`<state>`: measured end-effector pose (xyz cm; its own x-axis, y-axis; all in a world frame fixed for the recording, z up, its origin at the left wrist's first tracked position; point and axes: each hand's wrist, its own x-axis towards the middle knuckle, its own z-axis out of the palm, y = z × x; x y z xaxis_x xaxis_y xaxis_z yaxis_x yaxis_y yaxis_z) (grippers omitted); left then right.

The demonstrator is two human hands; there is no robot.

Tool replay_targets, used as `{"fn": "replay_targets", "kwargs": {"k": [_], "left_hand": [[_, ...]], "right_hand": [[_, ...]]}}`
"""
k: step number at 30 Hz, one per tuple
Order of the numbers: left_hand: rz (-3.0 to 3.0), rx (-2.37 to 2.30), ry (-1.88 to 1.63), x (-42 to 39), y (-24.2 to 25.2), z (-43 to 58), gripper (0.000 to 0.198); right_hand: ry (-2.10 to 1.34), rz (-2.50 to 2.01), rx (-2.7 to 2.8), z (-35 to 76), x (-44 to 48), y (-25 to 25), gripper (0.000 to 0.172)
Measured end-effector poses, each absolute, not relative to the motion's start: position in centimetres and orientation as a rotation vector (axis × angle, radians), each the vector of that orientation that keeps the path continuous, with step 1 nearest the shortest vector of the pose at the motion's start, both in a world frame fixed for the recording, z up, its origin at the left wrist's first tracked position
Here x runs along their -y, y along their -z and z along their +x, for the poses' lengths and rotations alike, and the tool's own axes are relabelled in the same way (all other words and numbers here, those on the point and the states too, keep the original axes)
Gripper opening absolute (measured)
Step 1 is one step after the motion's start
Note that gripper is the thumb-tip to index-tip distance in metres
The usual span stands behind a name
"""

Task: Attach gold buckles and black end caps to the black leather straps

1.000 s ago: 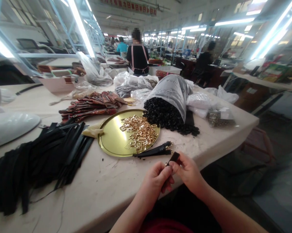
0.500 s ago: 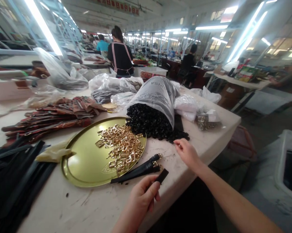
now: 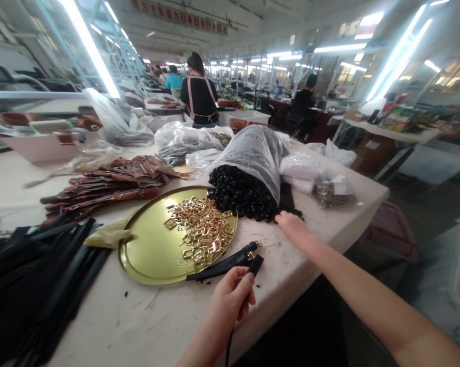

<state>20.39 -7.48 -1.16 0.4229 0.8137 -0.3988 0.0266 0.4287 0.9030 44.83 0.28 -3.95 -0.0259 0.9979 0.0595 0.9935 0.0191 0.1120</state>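
Observation:
My left hand (image 3: 233, 293) pinches a black strap (image 3: 256, 265) between thumb and fingers. One end sticks up past the fingertips, and the strap hangs down below the hand. My right hand (image 3: 291, 226) reaches to the near right edge of a heap of small black loops (image 3: 243, 192). Its fingers are bent together at the loops, and what lies between them is hidden. The heap spills from a printed translucent plastic bag (image 3: 252, 148). Finished-looking black straps with gold buckles (image 3: 230, 261) lie just beyond my left hand, beside a gold tray (image 3: 145, 260) holding loose gold buckles (image 3: 203, 229).
Black strips (image 3: 57, 285) and a fan of reddish-brown pieces (image 3: 107, 186) lie left. Plastic bags (image 3: 298, 171) stand along the back; a small bag of metal parts (image 3: 332, 194) sits right. The table's edge (image 3: 340, 242) runs under my right forearm. People work beyond.
My right hand has come up against the black loops, its fingers closing in there. My left hand still holds the strap. The whole view has shifted, with the scene sliding right.

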Motion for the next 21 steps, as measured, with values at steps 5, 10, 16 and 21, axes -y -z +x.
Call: {"fn": "replay_targets", "kwargs": {"k": [5,10,16,21], "left_hand": [[0.986,-1.037,-0.719,8.5,0.5,20.2,0.034],[1.029,-1.045,-0.808,8.8,0.0,19.7,0.035],[1.052,-1.035,-0.856,8.5,-0.4,19.4,0.033],[1.039,-1.043,-0.820,8.7,0.3,19.8,0.033]], "right_hand": [[-0.234,2.079,-2.243,45.1,-0.9,3.4,0.013],[-0.325,2.121,-2.333,44.6,-0.8,2.9,0.010],[-0.352,2.475,-2.216,46.7,-0.2,2.4,0.026],[-0.174,2.524,-2.216,47.9,0.5,2.5,0.018]]}}
